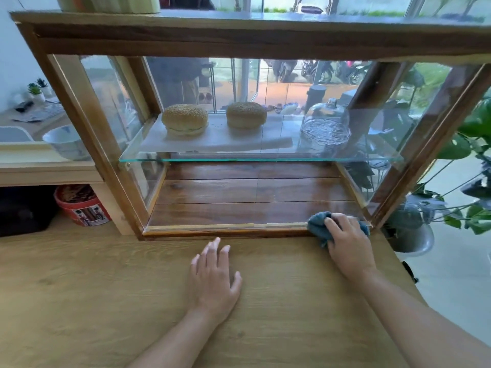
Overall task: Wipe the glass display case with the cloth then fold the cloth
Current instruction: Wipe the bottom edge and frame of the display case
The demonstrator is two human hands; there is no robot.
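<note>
A wood-framed glass display case [87, 134] stands on a wooden table [93, 288] in front of me. My right hand [348, 243] presses a bunched blue cloth [317, 224] against the lower right corner of the case's front glass, at the bottom frame. My left hand [214, 277] lies flat on the table in front of the case, fingers spread, holding nothing. On the glass shelf [260, 158] inside sit two sesame buns [185, 120] and a glass dome [326, 123].
A white bowl [62, 140] stands on a lower counter to the left, with a red tin [81, 205] beneath it. Leafy potted plants [470, 166] crowd the right side, past the table's right edge. Small pots sit at far left.
</note>
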